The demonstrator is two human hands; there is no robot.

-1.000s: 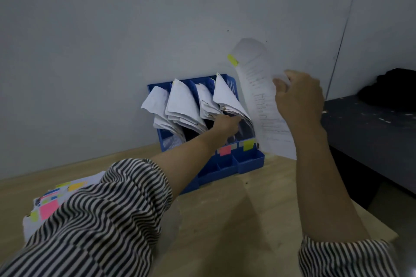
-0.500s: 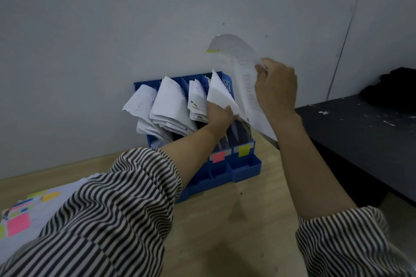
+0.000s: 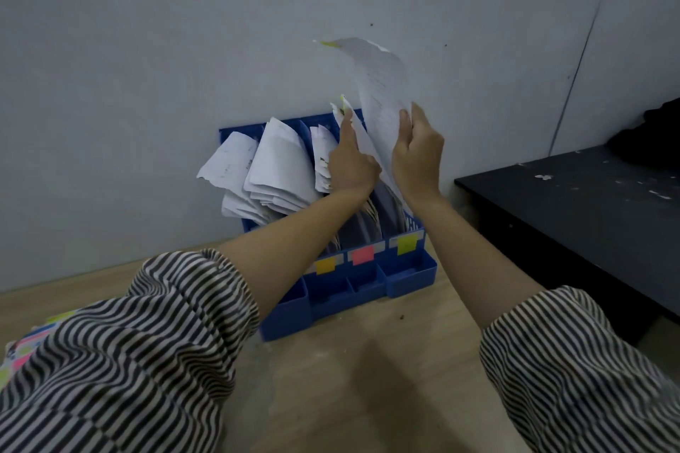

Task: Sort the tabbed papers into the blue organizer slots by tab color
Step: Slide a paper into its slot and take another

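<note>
- Seemingly mid-filing: a person in striped sleeves reaches both bare arms toward a blue plastic desktop organizer [image 3: 408, 274] with upright slots, standing on a pale wooden worktop [image 3: 360, 379] against a grey wall.
- The right hand [image 3: 417, 154] pinches a white printed sheet with a yellow-green tab [image 3: 379, 92] at its top corner. Its grip is closed on the sheet's side edge, and the paper curls upward and leftward above the slots.
- The left hand [image 3: 351, 162] has its fingers pressed against the papers already standing in the rightmost slot [image 3: 362, 138] — holding them aside, it appears, to open a gap. Whether it grips them or only pushes, I cannot tell.
- The sheet's lower end sits at the mouth of that rightmost slot, above a yellow-green label [image 3: 407, 245] on the organizer's front. A pink label [image 3: 362, 255] and an orange label [image 3: 325, 265] mark the slots to its left, which hold slumping, fanned papers [image 3: 279, 165].
- More tabbed sheets in a stack [image 3: 27, 346] lie at the far left edge, mostly hidden by the sleeve.
- Risks, as I judge them: the limp sheet could buckle or catch on the papers in the slot, or slide in front of the divider — and releasing the held-back papers early could crumple it.
</note>
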